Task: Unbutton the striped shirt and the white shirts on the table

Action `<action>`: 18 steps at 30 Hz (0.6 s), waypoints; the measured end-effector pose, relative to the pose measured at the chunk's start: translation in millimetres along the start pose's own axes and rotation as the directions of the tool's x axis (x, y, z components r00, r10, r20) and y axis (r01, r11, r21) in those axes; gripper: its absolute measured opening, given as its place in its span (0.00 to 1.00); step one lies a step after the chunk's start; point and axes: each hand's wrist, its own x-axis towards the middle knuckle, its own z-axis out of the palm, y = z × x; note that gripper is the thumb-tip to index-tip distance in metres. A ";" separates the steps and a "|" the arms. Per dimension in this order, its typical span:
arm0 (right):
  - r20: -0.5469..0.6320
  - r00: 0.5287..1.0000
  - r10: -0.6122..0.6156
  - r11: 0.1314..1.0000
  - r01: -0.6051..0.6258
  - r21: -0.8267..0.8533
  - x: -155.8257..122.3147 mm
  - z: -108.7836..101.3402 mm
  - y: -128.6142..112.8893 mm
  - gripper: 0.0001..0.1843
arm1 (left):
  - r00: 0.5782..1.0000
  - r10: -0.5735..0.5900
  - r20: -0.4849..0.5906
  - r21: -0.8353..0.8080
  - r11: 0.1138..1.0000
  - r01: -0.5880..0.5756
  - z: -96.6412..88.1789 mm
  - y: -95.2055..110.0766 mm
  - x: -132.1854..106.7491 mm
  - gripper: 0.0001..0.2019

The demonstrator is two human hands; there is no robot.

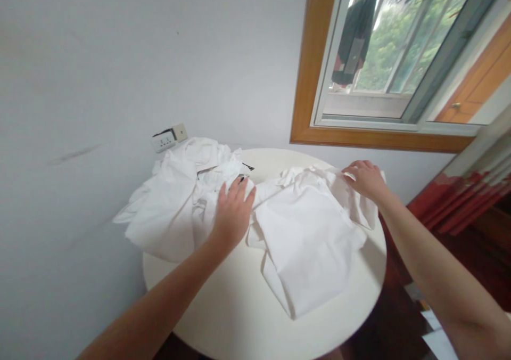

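Head view: the white garment [307, 237] lies mid-frame on the round table [239, 317]. The left hand [233, 211] presses flat, fingers spread, at its left edge. The right hand [365, 179] pinches its upper right corner. Pulling gently outward against the flat palm should smooth creases best.
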 end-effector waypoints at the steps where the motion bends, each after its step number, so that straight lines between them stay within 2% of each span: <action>1: 0.011 1.000 0.017 0.999 -0.017 0.027 -6.1 2.0 -6.4 0.20 | 0.998 0.054 0.033 -0.063 0.997 -0.052 1.1 12.1 0.1 0.19; 3: 0.109 0.990 0.093 0.991 -0.103 0.088 -16.4 6.1 -18.3 0.24 | 0.983 0.132 0.127 -0.195 0.975 -0.105 4.2 34.9 0.6 0.20; 5: 0.242 0.953 0.183 0.970 -0.216 0.115 -24.3 11.8 -27.6 0.28 | 0.963 0.152 0.223 -0.271 0.959 -0.088 11.2 51.9 0.0 0.28; 7: 0.318 0.918 0.239 0.956 -0.279 0.086 -30.2 19.0 -33.6 0.30 | 0.946 0.143 0.291 -0.279 0.958 -0.059 21.4 59.9 -1.9 0.31; 10: 0.315 0.920 0.234 0.967 -0.255 0.025 -35.1 27.7 -36.6 0.23 | 0.935 0.155 0.320 -0.277 0.959 -0.064 32.9 53.2 -3.2 0.19; 13: 0.203 0.955 0.218 0.966 -0.241 0.098 -33.0 28.8 -34.3 0.14 | 0.961 0.165 0.223 -0.305 0.948 -0.092 30.0 27.1 3.6 0.14; 15: 0.126 0.965 0.230 0.927 -0.256 0.275 -27.9 25.2 -31.9 0.11 | 0.988 0.122 0.091 -0.325 0.942 -0.086 20.6 4.1 12.9 0.14; 16: 0.113 0.964 0.241 0.870 -0.266 0.414 -24.8 22.4 -31.1 0.09 | 0.997 0.080 0.019 -0.346 0.936 -0.068 14.8 -7.4 18.4 0.14; 17: 0.123 0.960 0.251 0.769 -0.275 0.577 -21.5 19.3 -30.6 0.09 | 0.999 0.019 -0.050 -0.376 0.926 -0.036 9.0 -18.1 23.8 0.15; 18: 0.150 0.955 0.257 0.614 -0.281 0.737 -18.2 16.0 -30.7 0.10 | 0.993 -0.042 -0.110 -0.411 0.912 -0.007 3.6 -27.6 28.7 0.15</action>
